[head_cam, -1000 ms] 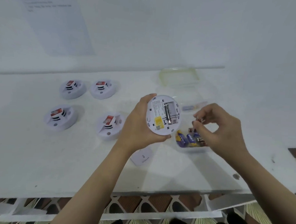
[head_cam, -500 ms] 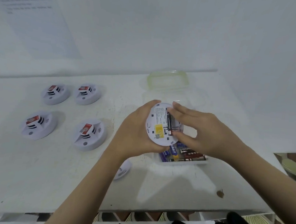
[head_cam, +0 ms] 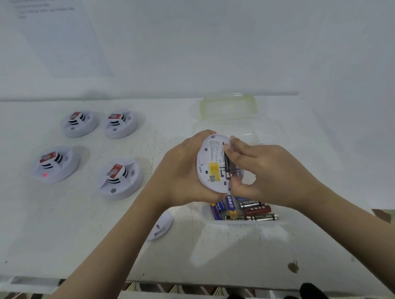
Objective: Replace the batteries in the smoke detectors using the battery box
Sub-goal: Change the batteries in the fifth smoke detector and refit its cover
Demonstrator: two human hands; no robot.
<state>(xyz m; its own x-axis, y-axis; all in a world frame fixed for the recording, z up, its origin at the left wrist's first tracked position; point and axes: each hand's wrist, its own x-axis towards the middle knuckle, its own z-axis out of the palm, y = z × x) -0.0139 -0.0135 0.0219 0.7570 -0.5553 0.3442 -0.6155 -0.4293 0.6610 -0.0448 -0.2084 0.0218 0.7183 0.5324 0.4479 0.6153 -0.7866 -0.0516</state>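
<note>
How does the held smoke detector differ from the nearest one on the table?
The held smoke detector is tilted, back with yellow label showing; the nearest table detector lies flat, red sticker up. The left hand grips the held one and the right hand pinches a battery into it; the table one is untouched. Both are round, white.

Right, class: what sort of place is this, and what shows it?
Probably a work or training bench, not a home: a bare white table against a blank wall, a printed sheet stuck to it, and four detectors laid in rows beside an open battery box.
</note>
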